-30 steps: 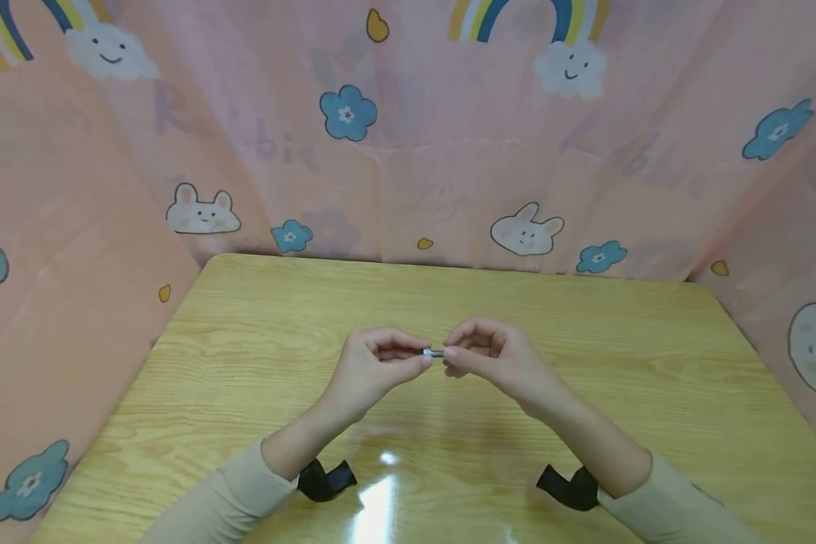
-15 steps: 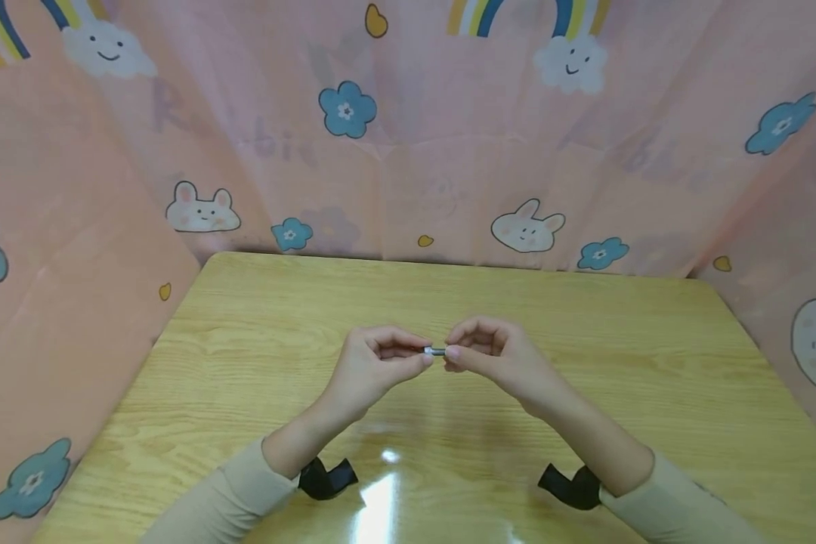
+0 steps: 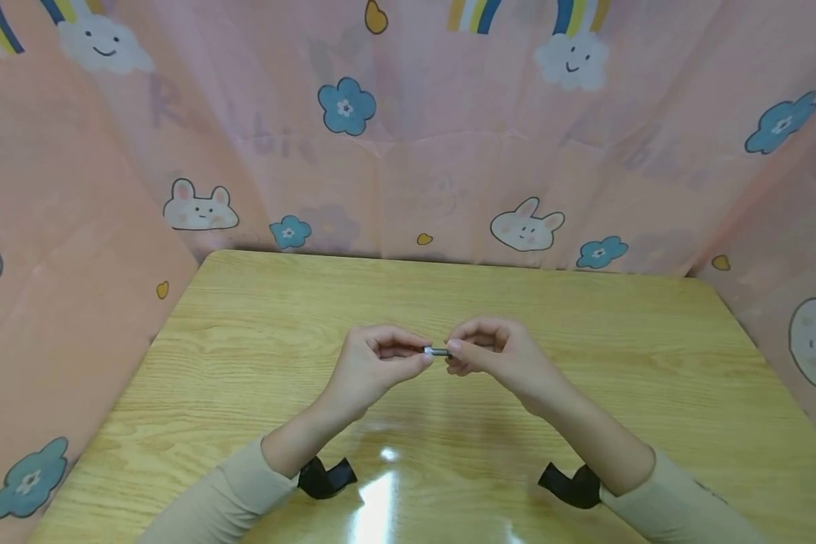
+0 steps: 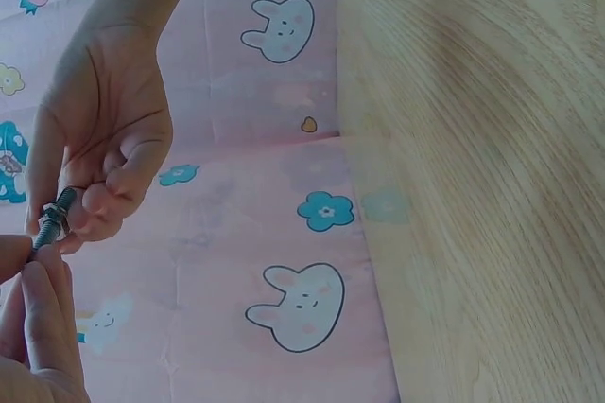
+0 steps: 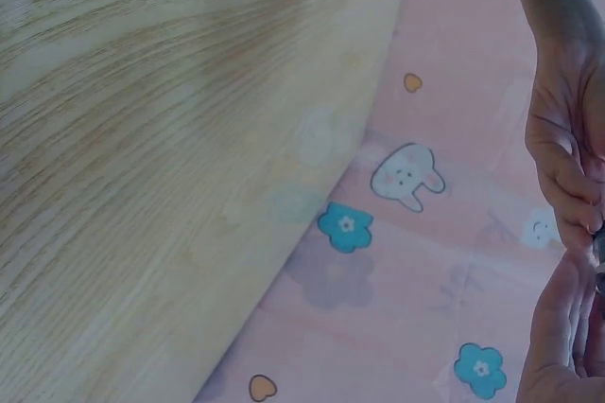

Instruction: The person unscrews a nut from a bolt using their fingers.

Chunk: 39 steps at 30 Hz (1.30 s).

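A small threaded metal bolt (image 3: 439, 352) lies roughly level between the two hands, above the table. My left hand (image 3: 374, 364) pinches one end between thumb and fingertips, which hide that end. On the shank sits a nut (image 4: 55, 219), with bare thread showing on both sides of it in the left wrist view. The thumb and fingers of my right hand (image 3: 499, 361) pinch around this nut, the other fingers loosely curled. In the right wrist view, my right hand (image 5: 558, 337) and the metal piece are partly cut off at the right edge.
A light wood-grain table (image 3: 279, 302) spans the area under the hands. Behind and beside it hangs a pink printed cloth (image 3: 435, 166). Black straps (image 3: 326, 479) hang at both wrists, and glare shines on the near tabletop.
The right hand's fingertips have shifted slightly to the right along the bolt, so a little more of the shank shows. The left hand stays in place.
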{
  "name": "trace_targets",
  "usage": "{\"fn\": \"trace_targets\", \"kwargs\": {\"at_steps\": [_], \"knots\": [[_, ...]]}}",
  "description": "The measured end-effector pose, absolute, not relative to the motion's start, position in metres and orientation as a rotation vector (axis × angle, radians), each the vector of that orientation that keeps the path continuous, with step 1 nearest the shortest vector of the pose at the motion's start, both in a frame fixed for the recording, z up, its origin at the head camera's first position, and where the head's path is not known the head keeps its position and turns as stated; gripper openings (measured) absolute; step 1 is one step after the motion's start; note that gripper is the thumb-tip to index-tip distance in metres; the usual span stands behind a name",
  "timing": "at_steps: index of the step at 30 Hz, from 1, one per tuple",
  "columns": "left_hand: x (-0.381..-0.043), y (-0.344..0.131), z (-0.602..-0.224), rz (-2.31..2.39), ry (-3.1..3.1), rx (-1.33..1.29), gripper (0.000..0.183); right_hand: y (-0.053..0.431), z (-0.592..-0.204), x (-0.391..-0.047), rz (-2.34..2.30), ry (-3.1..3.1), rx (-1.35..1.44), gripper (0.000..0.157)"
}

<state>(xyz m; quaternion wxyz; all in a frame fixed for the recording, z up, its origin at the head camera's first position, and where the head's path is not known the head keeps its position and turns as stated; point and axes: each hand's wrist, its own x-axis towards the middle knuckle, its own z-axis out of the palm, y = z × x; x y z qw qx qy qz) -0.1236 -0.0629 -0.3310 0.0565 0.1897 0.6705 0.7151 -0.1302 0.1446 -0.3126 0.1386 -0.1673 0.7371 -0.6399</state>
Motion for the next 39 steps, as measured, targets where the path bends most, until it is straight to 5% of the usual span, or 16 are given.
{"fn": "trace_targets", "kwargs": {"at_steps": [6,17,23,32,39], "knots": [[-0.1236,-0.0629,-0.3318,2.170,2.034,0.574,0.014,0.1456,-0.3122,-0.1278,-1.877,2.119,-0.507,0.028],[-0.1202,-0.0647,-0.3316,2.156,2.035,0.533,0.016,0.1453,-0.3169,-0.1269,-1.917,2.066,-0.501,0.016],[-0.1228,-0.0646,-0.3316,2.162,2.023,0.540,0.016,0.1486,-0.3147,-0.1288,-1.939,2.076,-0.669,0.030],[-0.1235,-0.0645,-0.3307,2.154,2.022,0.532,0.016,0.1467,-0.3148,-0.1300,-1.898,2.064,-0.517,0.013],[-0.1240,-0.0647,-0.3306,2.137,2.038,0.535,0.016,0.1479,-0.3155,-0.1301,-1.882,2.076,-0.591,0.029]]}}
